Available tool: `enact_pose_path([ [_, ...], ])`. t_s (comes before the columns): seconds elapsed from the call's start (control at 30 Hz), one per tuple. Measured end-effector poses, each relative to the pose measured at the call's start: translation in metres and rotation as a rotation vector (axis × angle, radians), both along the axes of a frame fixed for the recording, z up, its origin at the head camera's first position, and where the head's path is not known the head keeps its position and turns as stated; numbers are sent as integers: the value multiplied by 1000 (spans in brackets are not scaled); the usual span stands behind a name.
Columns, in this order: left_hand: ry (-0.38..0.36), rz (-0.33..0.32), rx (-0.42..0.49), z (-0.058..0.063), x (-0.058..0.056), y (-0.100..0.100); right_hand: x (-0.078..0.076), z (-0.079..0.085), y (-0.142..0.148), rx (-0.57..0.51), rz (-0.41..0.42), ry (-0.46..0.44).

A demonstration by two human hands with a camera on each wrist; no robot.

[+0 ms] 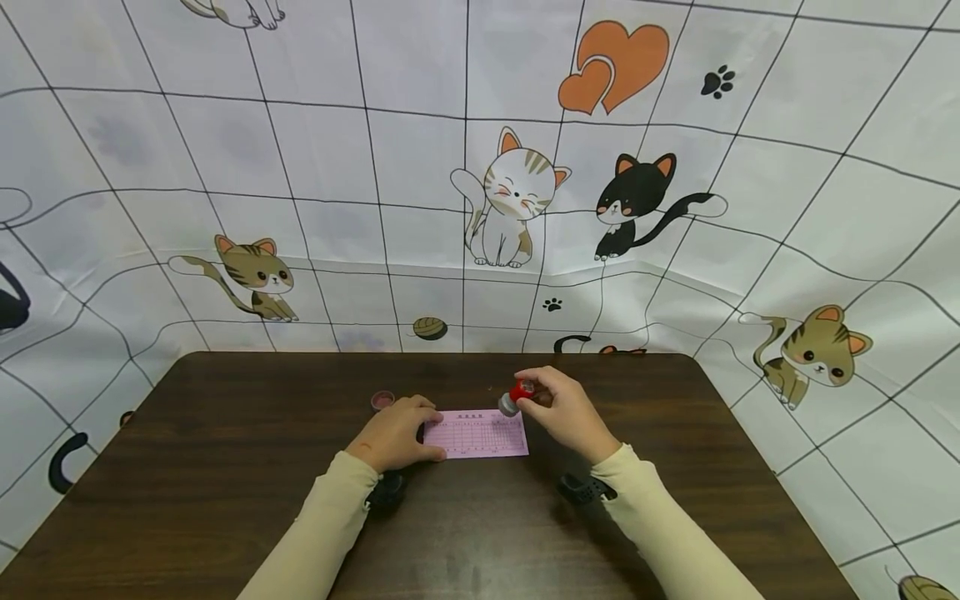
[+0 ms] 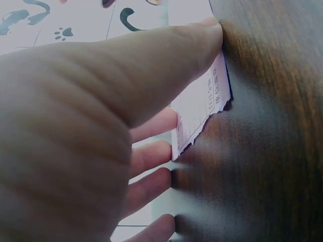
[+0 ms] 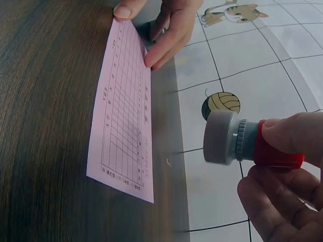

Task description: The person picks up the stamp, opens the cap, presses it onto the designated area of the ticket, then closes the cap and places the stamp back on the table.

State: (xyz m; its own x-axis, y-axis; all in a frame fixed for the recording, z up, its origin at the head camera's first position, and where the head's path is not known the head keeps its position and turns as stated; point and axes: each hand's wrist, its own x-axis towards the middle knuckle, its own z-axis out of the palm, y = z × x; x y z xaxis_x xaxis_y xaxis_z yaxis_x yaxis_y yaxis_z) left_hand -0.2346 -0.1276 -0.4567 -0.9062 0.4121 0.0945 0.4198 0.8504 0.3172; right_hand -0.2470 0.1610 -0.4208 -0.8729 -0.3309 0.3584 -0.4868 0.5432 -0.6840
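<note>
A pink printed form [image 1: 480, 434] with a ruled table lies on the dark table, its left edge torn. My left hand [image 1: 397, 435] rests on that left end, thumb on the near edge and fingertips on the far edge. Between thumb and fingers, my right hand [image 1: 566, 414] pinches a stamp [image 3: 252, 142] by its red handle. The stamp's grey head points toward the left, raised above the form's right end and apart from it. In the left wrist view the thumb [image 2: 171, 55] hides part of the form.
A small round reddish container [image 1: 382, 400] sits on the brown wooden table [image 1: 225, 500], just beyond my left hand. White cloth [image 1: 420, 217] printed with cats and grid lines hangs behind the table and along its sides. Dark straps or devices are at both wrists.
</note>
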Motion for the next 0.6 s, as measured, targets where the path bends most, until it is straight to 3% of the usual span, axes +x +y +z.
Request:
enact_pose_path([
  [0.4, -9, 1, 9, -1, 0, -1, -1, -9, -14, 92, 12, 62],
  [0.6, -9, 6, 7, -1, 0, 0, 0, -9, -20, 108, -9, 17],
])
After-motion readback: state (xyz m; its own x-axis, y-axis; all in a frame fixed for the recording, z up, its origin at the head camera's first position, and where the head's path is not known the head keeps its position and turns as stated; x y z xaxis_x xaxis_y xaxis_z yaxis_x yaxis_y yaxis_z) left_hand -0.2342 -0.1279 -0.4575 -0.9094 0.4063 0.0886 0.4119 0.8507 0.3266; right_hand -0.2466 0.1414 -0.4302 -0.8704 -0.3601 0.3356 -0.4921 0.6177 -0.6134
